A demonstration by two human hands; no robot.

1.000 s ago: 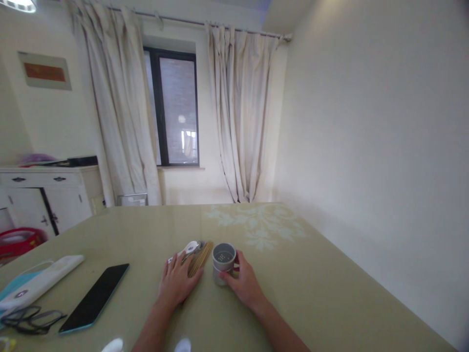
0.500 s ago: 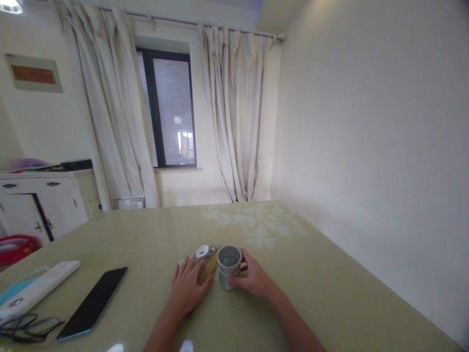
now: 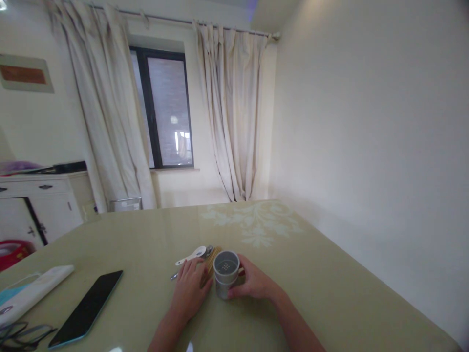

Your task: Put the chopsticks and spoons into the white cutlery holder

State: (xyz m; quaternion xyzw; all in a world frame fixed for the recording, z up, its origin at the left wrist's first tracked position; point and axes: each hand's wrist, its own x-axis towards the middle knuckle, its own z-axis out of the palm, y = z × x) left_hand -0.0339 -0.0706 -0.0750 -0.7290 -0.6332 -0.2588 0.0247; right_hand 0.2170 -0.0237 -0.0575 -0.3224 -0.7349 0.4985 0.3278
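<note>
My right hand [image 3: 252, 277] is wrapped round a grey cylindrical cup [image 3: 226, 278] that stands upright on the table. Small holes show in the cup's inner bottom, and nothing stands in it. Close on its left, my left hand [image 3: 191, 288] lies over a bundle of wooden chopsticks [image 3: 215, 255], its fingers bent over them. Most of the bundle is hidden under the palm. Just beyond those fingers lie a white spoon [image 3: 196, 253] and a metal spoon [image 3: 208, 250], the latter partly covered.
On the left of the table [image 3: 146, 239] lie a black-screened phone [image 3: 88, 309], a long white object [image 3: 36, 293], a pair of glasses [image 3: 25, 335] and something light blue [image 3: 12, 294]. A plain wall [image 3: 366, 146] runs along the right side.
My left fingers have drawn in from a spread pose, uncovering more of the white spoon. The cup has come slightly nearer, still in my right hand. The view has turned a little right.
</note>
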